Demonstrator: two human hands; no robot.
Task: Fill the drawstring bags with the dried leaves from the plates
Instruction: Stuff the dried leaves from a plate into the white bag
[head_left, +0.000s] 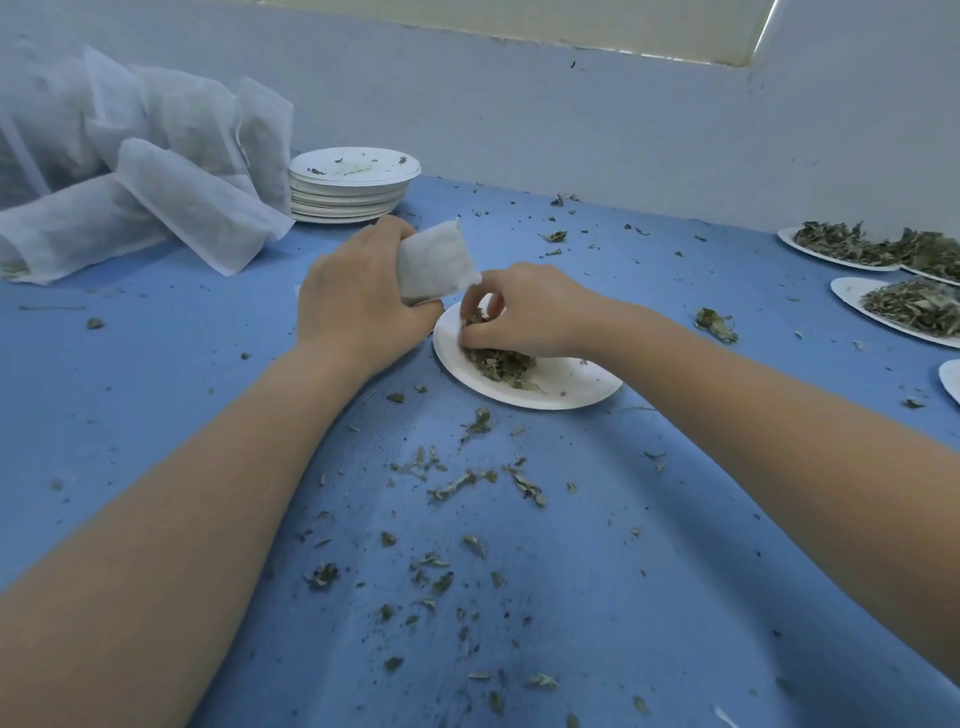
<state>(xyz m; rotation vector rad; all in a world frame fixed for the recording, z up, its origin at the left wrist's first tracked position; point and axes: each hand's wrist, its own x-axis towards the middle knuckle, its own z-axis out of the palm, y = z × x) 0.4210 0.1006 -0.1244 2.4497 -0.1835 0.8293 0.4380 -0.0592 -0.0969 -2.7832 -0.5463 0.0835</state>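
Leaves (501, 364) lie in a small grey-green heap on the white paper plate (566, 387) in front of you, dry and crumpled, some curled into strips. Your right hand (524, 314) is down on the far side of that heap, its fingertips bunched together and pinching a tuft of the leaves. Your left hand (358, 296) is curled around a small white bag (436, 262) of thin, soft fabric, holding it just above the plate's left rim — its lower corner almost meets your right fingers. Whether the bag's mouth is open cannot be told from this angle.

Loose bits of leaf (467, 483) are scattered over the blue tabletop (156, 364), thickest between your forearms. At the far left a heap of larger white bags (156, 176) lies slumped on the table, with dark leaf showing faintly through the cloth. Just beside it stands a stack of used paper plates (353, 184), the top one holding only crumbs. Along the right edge several more full plates (904, 306) sit close together, each piled with leaves. Behind the table runs a pale wall (571, 114) — a strip of window frame (519, 21) shows at the top.
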